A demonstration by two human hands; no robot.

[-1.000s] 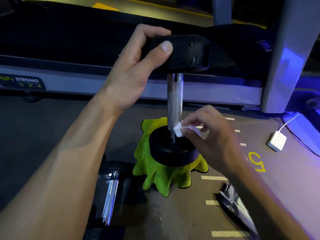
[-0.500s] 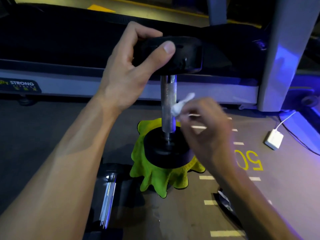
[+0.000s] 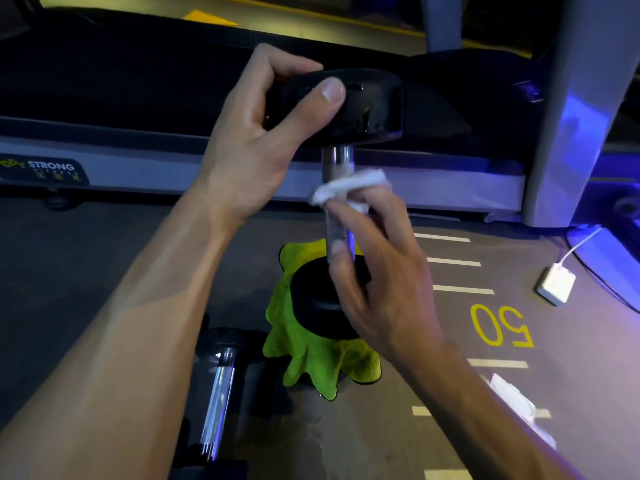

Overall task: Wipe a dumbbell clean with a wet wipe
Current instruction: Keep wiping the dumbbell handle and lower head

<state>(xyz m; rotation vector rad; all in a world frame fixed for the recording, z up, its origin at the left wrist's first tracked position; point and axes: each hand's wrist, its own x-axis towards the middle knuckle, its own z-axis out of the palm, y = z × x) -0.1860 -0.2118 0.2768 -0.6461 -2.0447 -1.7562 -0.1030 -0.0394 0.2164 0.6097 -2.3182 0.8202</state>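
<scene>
Fingers of my left hand (image 3: 256, 143) curl over the top head of the dumbbell (image 3: 367, 105), thumb pressed flat across its near face and the other fingers wrapped over the far edge, so the weight stands upright on end with its chrome handle (image 3: 337, 161) running straight down. My right hand (image 3: 377, 271) holds the wet wipe (image 3: 349, 190), a crumpled white wad, against the upper part of that handle just under the top head; the fingers are bent round the bar with the wipe between them and the metal, and my thumb lies down along the near side of the handle. How tightly the far fingers close behind the bar I cannot tell, since the hand itself hides them. The dumbbell's lower head (image 3: 318, 306) rests on a bright green cloth (image 3: 311, 358) spread on the grey floor (image 3: 104, 258), and my right palm covers part of that head. A second dumbbell (image 3: 220, 403) lies on its side near my left forearm, just beside the cloth. Behind the work runs the side rail of a treadmill (image 3: 138, 174), close to the top head. To the right on the floor sits a white charger (image 3: 556, 284) with its cable, well apart from the cloth, and a pale packet (image 3: 516, 403) shows beside my right forearm.
</scene>
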